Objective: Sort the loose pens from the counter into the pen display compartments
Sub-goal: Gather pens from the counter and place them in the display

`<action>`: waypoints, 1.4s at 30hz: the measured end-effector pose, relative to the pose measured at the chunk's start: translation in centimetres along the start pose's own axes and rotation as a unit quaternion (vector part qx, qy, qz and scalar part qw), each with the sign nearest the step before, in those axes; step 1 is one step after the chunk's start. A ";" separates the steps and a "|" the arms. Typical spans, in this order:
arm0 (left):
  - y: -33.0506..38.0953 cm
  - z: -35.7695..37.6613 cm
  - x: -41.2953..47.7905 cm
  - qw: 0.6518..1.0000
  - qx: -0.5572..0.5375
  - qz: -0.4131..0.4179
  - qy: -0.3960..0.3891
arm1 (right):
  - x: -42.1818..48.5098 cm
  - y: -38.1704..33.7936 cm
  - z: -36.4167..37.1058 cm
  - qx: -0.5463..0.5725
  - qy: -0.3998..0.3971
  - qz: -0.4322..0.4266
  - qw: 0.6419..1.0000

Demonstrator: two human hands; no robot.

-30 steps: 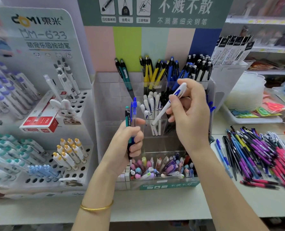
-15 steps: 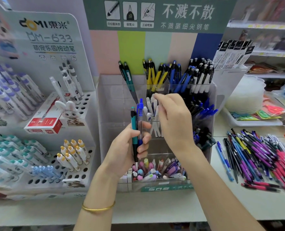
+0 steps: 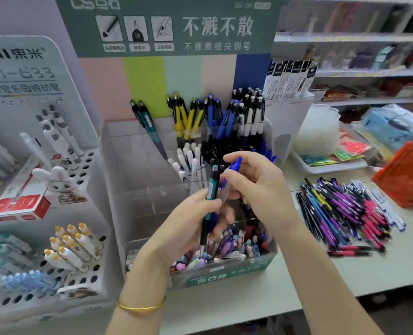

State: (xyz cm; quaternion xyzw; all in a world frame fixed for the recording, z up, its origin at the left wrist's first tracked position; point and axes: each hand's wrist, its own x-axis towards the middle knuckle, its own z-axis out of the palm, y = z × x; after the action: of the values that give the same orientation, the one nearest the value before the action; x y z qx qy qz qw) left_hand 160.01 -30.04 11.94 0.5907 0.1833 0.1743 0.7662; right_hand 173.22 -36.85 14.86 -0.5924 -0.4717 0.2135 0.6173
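The left hand [image 3: 186, 228] grips a teal-and-black pen [image 3: 211, 187] upright; the right hand [image 3: 258, 189] pinches a blue-capped clear pen [image 3: 234, 165] beside it. Behind both, the clear compartmented pen display [image 3: 133, 170]; right of the right hand, loose coloured pens [image 3: 345, 213] heaped on the white counter [image 3: 297, 274].

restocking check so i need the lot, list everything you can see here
pen display: one, clear, counter centre
teal pens: two, back row left
yellow pens: several, back row
blue pens: several, back row
black-and-white pens: many, back row right
white pens: several, middle row
loose pens: many; purple, pink, blue, black; counter right
orange basket: one, far right
white rack: one, left
yellow-capped pens: several, white, in the rack
red box: one, on the rack
gold bangle: one, left wrist
left hand: grips a teal-and-black pen
right hand: pinches a blue-capped pen
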 end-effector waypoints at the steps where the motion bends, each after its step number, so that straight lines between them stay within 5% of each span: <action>1: -0.1 0.3 0.4 1.000 0.000 -0.012 0.013 | 0.1 0.3 -0.9 0.027 0.049 0.003 0.998; 5: -0.4 1.1 2.1 0.997 0.015 -0.038 0.060 | 0.9 1.6 -5.2 0.068 0.333 -0.033 0.940; 7: -0.5 1.5 2.8 0.996 0.042 -0.031 0.071 | 1.3 2.2 -6.4 0.026 0.376 -0.066 0.924; 22: -0.4 2.3 4.5 0.997 0.009 -0.033 0.071 | 3.3 4.3 -5.5 -0.242 0.255 -0.153 0.924; 30: 0.7 2.6 4.4 0.998 -0.009 -0.017 0.056 | 3.6 5.4 -5.3 -0.483 0.236 -0.167 0.826; 33: 1.7 2.5 4.0 0.998 -0.009 0.020 0.051 | 2.8 2.2 -3.7 -0.360 0.208 -0.206 0.886; 36: 3.1 1.9 2.9 0.996 -0.022 0.074 0.046 | 3.3 -1.9 -0.9 -0.183 0.030 -0.151 0.971; 39: 4.5 0.1 1.3 0.989 -0.039 0.113 0.088 | 6.0 -3.9 1.4 -0.135 -0.050 -0.133 0.981; 42: 5.5 -2.4 -0.2 0.978 -0.058 0.110 0.170 | 9.6 -5.6 3.6 -0.055 0.035 -0.174 0.983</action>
State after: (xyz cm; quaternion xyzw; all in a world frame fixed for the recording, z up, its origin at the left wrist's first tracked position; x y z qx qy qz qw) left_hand 158.37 -26.81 16.76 0.5239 0.2344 0.3657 0.7327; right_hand 173.04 -28.24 22.68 -0.5412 -0.5564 0.0554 0.6281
